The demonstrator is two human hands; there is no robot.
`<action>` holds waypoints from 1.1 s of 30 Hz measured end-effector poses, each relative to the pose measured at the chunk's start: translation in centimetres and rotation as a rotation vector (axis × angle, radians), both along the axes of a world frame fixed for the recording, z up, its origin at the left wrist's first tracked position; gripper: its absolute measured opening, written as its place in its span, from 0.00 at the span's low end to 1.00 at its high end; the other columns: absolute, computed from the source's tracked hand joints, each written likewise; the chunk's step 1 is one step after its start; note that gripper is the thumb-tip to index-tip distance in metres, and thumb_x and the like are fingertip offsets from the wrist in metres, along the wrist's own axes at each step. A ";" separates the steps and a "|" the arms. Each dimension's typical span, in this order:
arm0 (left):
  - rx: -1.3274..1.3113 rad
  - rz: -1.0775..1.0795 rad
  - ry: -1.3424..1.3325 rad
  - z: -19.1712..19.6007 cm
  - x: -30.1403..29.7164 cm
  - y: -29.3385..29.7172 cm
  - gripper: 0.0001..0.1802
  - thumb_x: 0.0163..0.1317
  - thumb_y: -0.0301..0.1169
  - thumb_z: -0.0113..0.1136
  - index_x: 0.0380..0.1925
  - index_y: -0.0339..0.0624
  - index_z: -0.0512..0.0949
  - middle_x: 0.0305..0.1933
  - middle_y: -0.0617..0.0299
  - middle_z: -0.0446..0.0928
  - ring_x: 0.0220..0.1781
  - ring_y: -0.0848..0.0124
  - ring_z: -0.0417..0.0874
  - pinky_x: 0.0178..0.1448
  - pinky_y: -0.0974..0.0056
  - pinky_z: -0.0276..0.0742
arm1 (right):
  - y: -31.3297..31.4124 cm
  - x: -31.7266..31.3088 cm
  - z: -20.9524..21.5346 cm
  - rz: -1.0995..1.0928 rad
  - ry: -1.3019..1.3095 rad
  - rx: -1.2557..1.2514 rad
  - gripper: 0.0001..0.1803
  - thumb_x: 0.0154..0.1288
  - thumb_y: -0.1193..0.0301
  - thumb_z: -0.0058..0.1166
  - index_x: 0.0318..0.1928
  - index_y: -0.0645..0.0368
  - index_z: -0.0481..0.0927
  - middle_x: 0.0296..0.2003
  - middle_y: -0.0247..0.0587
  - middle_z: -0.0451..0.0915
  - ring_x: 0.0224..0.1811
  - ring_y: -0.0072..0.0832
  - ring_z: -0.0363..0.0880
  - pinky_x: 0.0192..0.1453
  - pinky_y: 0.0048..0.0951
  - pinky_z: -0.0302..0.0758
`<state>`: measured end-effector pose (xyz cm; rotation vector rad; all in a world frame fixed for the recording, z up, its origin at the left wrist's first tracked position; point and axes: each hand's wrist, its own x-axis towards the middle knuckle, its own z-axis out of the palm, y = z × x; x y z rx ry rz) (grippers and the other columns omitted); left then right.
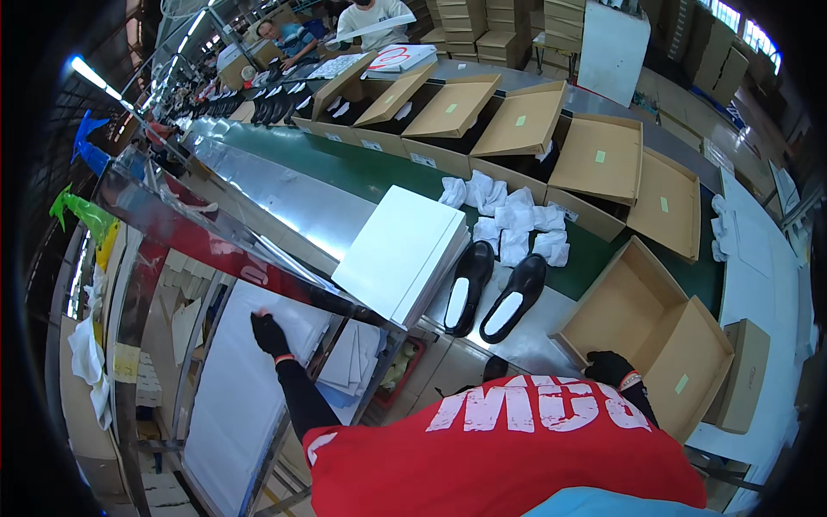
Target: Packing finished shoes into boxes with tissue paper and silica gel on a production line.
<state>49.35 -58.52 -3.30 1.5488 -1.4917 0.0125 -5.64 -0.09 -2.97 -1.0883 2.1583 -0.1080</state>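
My left hand (270, 334), in a black glove, reaches down to the white sheets (233, 388) stacked on the low shelf at my left and touches the top one. My right hand (610, 368), also gloved in black, rests on the near rim of an open, empty cardboard shoebox (642, 319). A pair of black shoes (489, 295) with white insoles lies on the steel table between my hands. Beside them sits a stack of white sheets (405, 252). My red shirt hides the table's near edge.
Crumpled white paper wads (515, 217) lie on the green conveyor belt (362, 172). A row of open shoeboxes (534, 129) with shoes lines its far side. Other people (372, 19) work at the far end. Cartons are stacked behind.
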 end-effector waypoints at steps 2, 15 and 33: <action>-0.006 -0.148 0.414 -1.9 3.6 -1.9 0.18 0.70 0.29 0.45 0.53 0.28 0.74 0.54 0.47 0.77 0.56 0.57 0.76 0.63 0.61 0.70 | -0.2 -0.2 0.6 -0.055 -0.014 -0.075 0.28 0.55 0.55 0.58 0.52 0.61 0.78 0.41 0.50 0.83 0.44 0.44 0.82 0.50 0.38 0.77; 0.154 -0.143 -0.306 11.0 7.1 2.6 0.21 0.65 0.46 0.57 0.34 0.36 0.78 0.25 0.57 0.78 0.30 0.67 0.78 0.35 0.60 0.74 | -5.6 0.3 5.3 -0.110 -0.171 -0.526 0.20 0.60 0.70 0.60 0.52 0.61 0.77 0.38 0.45 0.84 0.35 0.31 0.83 0.40 0.28 0.77; 0.732 -1.335 0.662 21.1 -25.9 19.5 0.19 0.71 0.41 0.47 0.52 0.38 0.72 0.45 0.62 0.73 0.48 0.73 0.72 0.53 0.68 0.68 | -16.0 4.6 11.1 -0.493 -1.589 -0.469 0.27 0.73 0.49 0.40 0.49 0.62 0.77 0.43 0.46 0.79 0.45 0.29 0.80 0.50 0.34 0.75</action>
